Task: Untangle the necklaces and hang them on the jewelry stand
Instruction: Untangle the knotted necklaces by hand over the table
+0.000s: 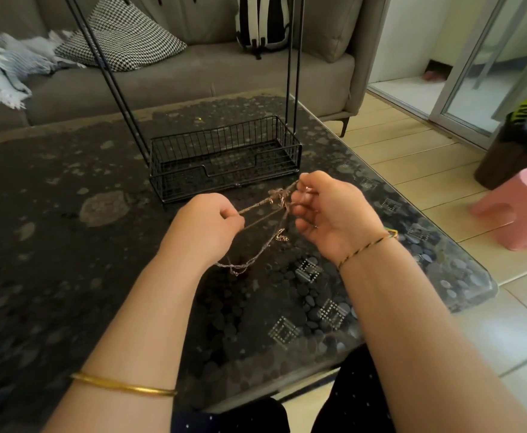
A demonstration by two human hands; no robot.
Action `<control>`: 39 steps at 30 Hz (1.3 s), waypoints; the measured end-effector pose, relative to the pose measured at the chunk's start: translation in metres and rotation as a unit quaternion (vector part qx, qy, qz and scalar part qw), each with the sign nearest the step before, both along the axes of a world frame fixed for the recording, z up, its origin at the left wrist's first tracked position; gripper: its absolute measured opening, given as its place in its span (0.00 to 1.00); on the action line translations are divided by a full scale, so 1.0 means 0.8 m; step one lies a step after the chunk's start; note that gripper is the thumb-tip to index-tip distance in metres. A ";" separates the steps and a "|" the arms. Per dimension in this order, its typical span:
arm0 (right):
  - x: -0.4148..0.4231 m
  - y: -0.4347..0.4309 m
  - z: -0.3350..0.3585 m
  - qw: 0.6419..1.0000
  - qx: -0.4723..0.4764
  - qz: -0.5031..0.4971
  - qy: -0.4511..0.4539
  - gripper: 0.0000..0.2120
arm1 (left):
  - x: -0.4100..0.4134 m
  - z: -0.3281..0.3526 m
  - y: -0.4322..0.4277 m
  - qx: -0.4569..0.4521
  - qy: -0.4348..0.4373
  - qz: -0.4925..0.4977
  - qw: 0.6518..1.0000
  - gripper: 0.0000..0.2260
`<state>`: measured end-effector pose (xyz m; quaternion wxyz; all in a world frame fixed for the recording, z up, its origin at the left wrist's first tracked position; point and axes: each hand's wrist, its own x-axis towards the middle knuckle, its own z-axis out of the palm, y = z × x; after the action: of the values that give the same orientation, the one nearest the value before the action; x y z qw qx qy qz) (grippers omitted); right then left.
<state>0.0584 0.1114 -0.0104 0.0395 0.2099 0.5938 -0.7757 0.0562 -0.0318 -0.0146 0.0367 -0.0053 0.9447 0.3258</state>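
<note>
Thin tangled necklaces (266, 218) are stretched between my two hands above the dark glass table (68, 245). A knot sits near the fingertips of my right hand (327, 214), which pinches the chains at their upper end. My left hand (206, 226) pinches a strand on the left and pulls it taut. Loose chain ends hang down and lie on the table below my left wrist. The black wire jewelry stand (224, 157), with a basket base and tall thin uprights, stands just behind my hands; its top is out of frame.
A grey sofa (193, 73) with a patterned cushion and a blanket runs behind the table. A pink stool (518, 207) and a dark bin stand on the tiled floor at right. The table's right edge runs close to my right forearm.
</note>
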 end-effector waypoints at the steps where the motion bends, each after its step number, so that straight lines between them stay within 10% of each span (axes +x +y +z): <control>1: 0.000 -0.001 -0.001 1.000 -0.005 -0.001 0.005 0.10 | -0.001 -0.001 0.001 0.004 -0.001 0.009 1.000 0.07; 13: 0.005 -0.005 -0.008 0.988 0.138 0.022 0.072 0.05 | -0.006 0.016 0.011 0.335 -0.042 0.204 0.919 0.09; 21: -0.003 -0.003 -0.021 0.853 0.502 0.018 0.145 0.06 | -0.001 0.020 0.007 0.411 -0.080 0.178 0.891 0.12; 30: 0.000 -0.003 -0.005 0.995 0.039 -0.032 0.090 0.05 | 0.001 0.019 0.014 0.253 -0.133 0.136 0.949 0.24; 39: 0.001 -0.005 -0.005 0.997 0.007 -0.013 0.079 0.04 | 0.010 0.026 0.017 0.312 -0.261 0.074 0.911 0.31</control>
<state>0.0593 0.1073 -0.0140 -0.0192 0.1563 0.5973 -0.7864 0.0643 -0.0180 0.0061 0.2573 -0.1480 0.7489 0.5925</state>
